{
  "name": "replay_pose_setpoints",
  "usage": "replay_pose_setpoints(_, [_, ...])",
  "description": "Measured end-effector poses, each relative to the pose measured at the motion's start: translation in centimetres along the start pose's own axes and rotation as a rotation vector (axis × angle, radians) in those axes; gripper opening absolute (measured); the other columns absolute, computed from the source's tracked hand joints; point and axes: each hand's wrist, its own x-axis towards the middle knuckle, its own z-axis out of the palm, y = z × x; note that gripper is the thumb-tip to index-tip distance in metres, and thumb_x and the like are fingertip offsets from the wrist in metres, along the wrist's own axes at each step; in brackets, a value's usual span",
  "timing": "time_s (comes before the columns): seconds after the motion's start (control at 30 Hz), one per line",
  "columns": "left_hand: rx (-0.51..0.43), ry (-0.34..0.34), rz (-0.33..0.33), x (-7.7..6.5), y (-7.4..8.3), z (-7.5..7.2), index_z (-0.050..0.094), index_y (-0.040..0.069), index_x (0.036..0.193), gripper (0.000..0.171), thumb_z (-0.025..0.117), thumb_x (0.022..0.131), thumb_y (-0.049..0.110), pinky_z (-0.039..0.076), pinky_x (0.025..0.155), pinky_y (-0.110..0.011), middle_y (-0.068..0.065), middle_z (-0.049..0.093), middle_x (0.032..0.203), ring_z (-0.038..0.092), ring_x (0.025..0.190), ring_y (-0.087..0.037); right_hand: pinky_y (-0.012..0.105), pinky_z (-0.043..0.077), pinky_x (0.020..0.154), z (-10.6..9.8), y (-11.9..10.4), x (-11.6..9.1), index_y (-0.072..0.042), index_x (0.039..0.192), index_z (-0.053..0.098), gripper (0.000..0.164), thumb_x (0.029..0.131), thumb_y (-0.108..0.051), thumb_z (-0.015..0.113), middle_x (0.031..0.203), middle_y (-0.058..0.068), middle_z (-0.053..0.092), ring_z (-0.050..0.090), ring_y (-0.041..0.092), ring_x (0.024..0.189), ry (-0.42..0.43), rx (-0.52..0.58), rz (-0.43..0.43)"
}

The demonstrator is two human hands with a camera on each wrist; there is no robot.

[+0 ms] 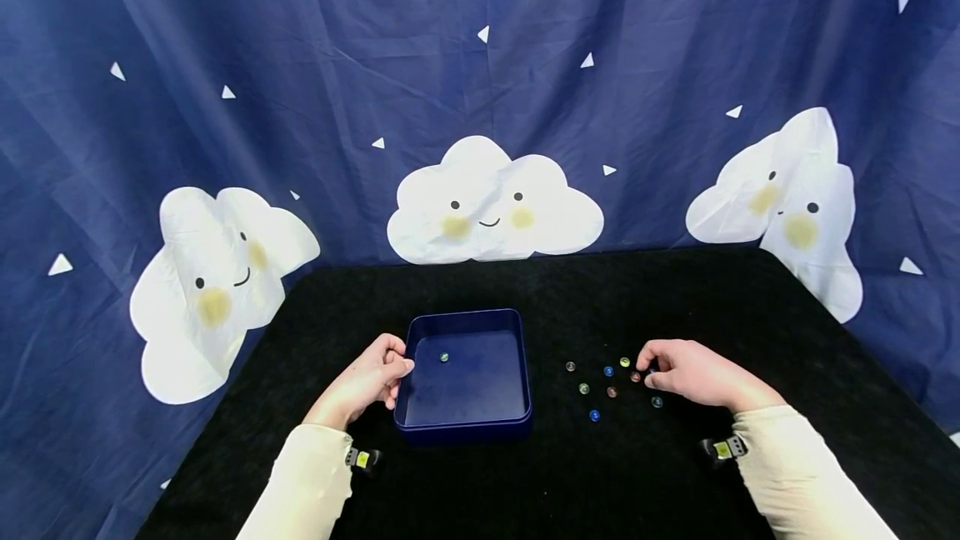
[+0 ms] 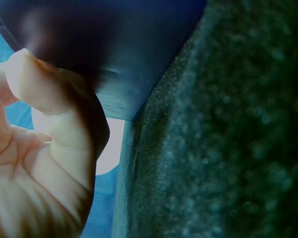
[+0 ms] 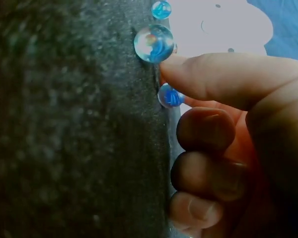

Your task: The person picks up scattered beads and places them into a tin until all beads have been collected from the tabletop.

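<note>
Sitting between the bent thumb and index finger of the right hand (image 1: 693,369), a blue marble (image 3: 170,96) lies at three o'clock from the box; whether the fingertips actually pinch it, I cannot tell. That hand's other fingers are curled. A clear, blue-tinted marble (image 1: 657,402) lies close by at six o'clock, and a red marble (image 1: 636,377) just beside it at nine. Beyond that, toward eight through ten o'clock, six more lie apart, among them a yellow-green marble (image 1: 625,362) and a green marble (image 1: 583,388). Farther out at nine o'clock stands the open navy box (image 1: 465,411), with one green-swirled marble (image 1: 444,357) inside, toward ten o'clock of its floor. The left hand (image 1: 367,377) grips the box's wall at nine o'clock. Everything stands on a black tabletop (image 1: 585,490). At twelve o'clock hangs a blue curtain (image 1: 375,23) printed with smiling white clouds (image 1: 491,182).
</note>
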Motion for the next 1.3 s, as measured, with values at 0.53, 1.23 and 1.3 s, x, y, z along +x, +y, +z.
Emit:
replay_pose_setpoints(0.53, [0.002, -0.01, 0.01, 0.0, -0.1, -0.2, 0.035, -0.004, 0.12, 0.035, 0.059, 0.098, 0.007, 0.047, 0.046, -0.025, -0.008, 0.049, 0.075, 0.049, 0.054, -0.016, 0.03, 0.041, 0.06, 0.1, 0.3, 0.0, -0.02, 0.096, 0.063, 0.02, 0.083, -0.009, 0.074, 0.072, -0.006, 0.052, 0.049, 0.01, 0.062, 0.055, -0.042, 0.056])
replay_pose_setpoints(1.23, [-0.048, -0.012, -0.001, 0.1, -0.4, -0.1, 0.036, -0.002, 0.117, 0.034, 0.061, 0.096, 0.009, 0.046, 0.045, -0.025, -0.006, 0.05, 0.073, 0.049, 0.052, -0.014, 0.026, 0.045, 0.061, 0.2, -4.0, 0.1, -0.022, 0.106, 0.067, 0.018, 0.093, -0.01, 0.07, 0.064, -0.012, 0.055, 0.053, 0.002, 0.059, 0.197, -0.045, -0.08])
replay_pose_setpoints(1.3, [-0.049, -0.013, 0.003, 0.1, -0.4, -0.1, 0.036, -0.002, 0.117, 0.034, 0.061, 0.096, 0.009, 0.045, 0.045, -0.025, -0.006, 0.049, 0.073, 0.049, 0.052, -0.014, 0.025, 0.045, 0.058, 0.5, -4.7, 0.3, -0.024, 0.107, 0.068, 0.018, 0.093, -0.013, 0.071, 0.062, -0.014, 0.052, 0.051, 0.002, 0.056, 0.199, -0.033, -0.117])
